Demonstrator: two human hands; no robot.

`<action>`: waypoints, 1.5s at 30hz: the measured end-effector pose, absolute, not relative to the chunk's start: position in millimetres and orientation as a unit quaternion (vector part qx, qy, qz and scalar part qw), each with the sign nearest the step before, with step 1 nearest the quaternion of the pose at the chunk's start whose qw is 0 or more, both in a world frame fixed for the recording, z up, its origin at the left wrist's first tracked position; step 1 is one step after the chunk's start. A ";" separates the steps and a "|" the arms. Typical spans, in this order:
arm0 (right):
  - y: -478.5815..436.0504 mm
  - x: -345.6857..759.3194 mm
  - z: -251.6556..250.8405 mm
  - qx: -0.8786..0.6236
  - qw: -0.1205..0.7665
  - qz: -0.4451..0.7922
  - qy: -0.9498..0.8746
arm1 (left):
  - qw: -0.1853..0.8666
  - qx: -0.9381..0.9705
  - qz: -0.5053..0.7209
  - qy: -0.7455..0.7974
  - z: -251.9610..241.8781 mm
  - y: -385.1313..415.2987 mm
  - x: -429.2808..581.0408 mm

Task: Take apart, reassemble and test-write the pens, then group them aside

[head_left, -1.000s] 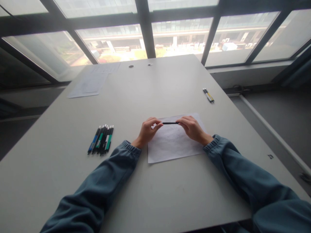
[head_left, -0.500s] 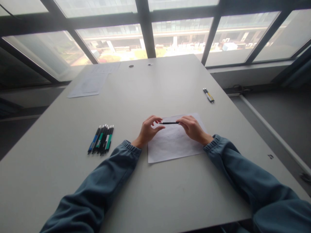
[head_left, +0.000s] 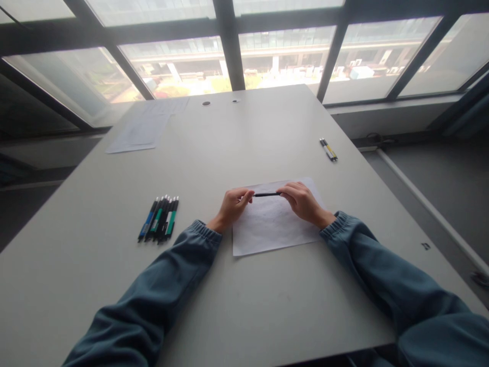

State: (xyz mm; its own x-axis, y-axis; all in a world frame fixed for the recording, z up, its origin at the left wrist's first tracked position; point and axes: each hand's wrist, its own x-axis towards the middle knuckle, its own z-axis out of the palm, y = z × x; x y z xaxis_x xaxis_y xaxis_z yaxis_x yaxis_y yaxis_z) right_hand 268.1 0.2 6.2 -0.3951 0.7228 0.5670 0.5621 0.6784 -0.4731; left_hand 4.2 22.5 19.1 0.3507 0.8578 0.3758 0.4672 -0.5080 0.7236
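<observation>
My left hand (head_left: 232,207) and my right hand (head_left: 302,201) hold a thin black pen (head_left: 266,194) level between them, each pinching one end. The pen hovers just over the far part of a white sheet of paper (head_left: 273,228) that lies on the grey table (head_left: 214,306). Both wrists rest near the sheet's side edges. Fingers of both hands are curled closed round the pen's ends.
A row of several pens (head_left: 159,219) with blue, green and black barrels lies to the left. Two more pens (head_left: 328,150) lie at the far right edge. Printed sheets (head_left: 142,130) rest at the far left corner, under a wide window.
My left fingers loosened off the pen's end half a second ago and have closed on it again. The right hand and pen have stayed in place.
</observation>
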 end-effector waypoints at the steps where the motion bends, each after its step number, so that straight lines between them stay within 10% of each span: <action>1: 0.1 268.2 6.4 -0.387 0.390 0.102 -0.829 | 0.252 0.782 0.384 0.422 18.8 22.8 4.1; 45: -1.8 267.3 10.2 -0.372 0.406 0.132 -0.824 | 0.298 0.803 0.344 0.386 18.1 23.8 4.8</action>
